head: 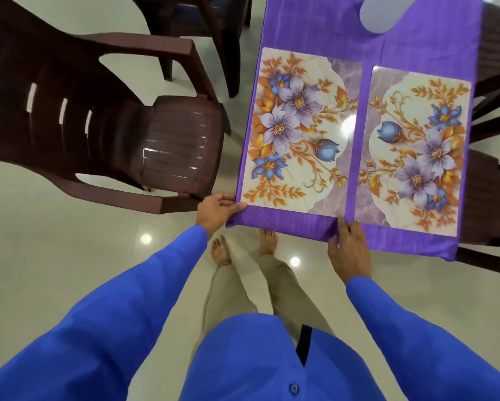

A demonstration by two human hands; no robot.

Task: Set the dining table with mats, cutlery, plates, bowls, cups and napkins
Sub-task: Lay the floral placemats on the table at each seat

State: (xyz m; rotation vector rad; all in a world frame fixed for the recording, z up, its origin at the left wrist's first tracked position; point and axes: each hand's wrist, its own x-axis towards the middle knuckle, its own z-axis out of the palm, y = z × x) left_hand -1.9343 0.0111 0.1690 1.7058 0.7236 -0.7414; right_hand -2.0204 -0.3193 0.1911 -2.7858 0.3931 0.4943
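At the near edge of the counter (pixel 387 241), the right hand (pixel 349 250) rests with fingers nearly straight, tips touching the near right corner of the left mat (pixel 298 125). The left hand (pixel 217 211) pinches that mat's near left corner, by the counter's near left corner. So both hands hold its short near edge, its long axis running away toward the far edge. The right mat (pixel 416 146) lies parallel just beside it, nearer the right hand. Farther off stands a pale cup (pixel 381 15).
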